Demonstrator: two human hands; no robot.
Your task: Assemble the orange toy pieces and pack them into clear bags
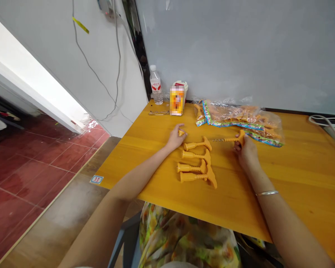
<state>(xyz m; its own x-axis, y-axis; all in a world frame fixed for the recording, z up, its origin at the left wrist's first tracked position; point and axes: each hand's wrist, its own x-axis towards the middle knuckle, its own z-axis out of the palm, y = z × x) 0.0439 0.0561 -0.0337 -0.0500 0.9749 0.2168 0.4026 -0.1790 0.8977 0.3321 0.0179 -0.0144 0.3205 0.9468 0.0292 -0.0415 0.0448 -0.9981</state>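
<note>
My right hand grips the T-shaped handle of an orange plastic corkscrew, its bare metal spiral pointing left. Some way to the left, my left hand is closed around a small orange piece, which looks like a corkscrew's sheath; most of it is hidden by the fingers. A gap separates the spiral from the left hand. Several orange T-handled corkscrews lie between and below my hands, their sheathed ends to the left. The uppermost is closest to my left hand; the lowest lies nearest the table's front edge.
Clear plastic bags of orange corkscrews lie along the back. A water bottle, a lidded cup and a yellow box stand at the back left. White cables lie far right, and a numbered sticker marks the left corner.
</note>
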